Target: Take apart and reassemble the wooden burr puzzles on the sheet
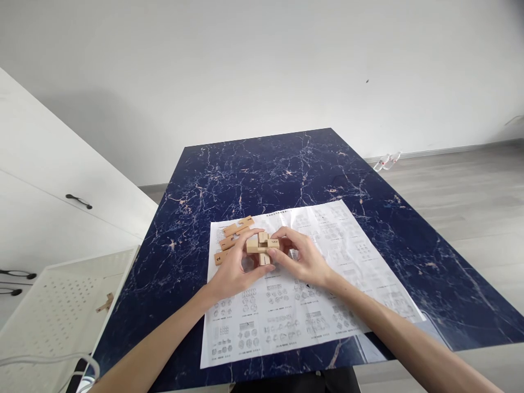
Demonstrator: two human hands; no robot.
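Observation:
Between my two hands is a partly interlocked wooden burr puzzle [262,245], its light notched bars crossing, one marked with a dark 3. My left hand [236,266] grips it from the left, thumb at the lower bar and fingers at the upper one. From the right, my right hand [301,255] pinches the numbered bar with thumb and fingers. Loose notched wooden pieces lie just left of my left hand: one marked 1 [226,243], one marked 2 [220,257], and another at the top [238,225]. Under everything spreads a printed instruction sheet [327,322] with small assembly diagrams.
The sheet lies on a dark blue marble-patterned table [262,169]. White cabinets [61,164] stand at the left, beside a perforated white bin [61,300] with a wooden piece [105,302] in it. A white cable [49,358] runs at lower left. Clear plastic items [387,161] sit beyond the right edge.

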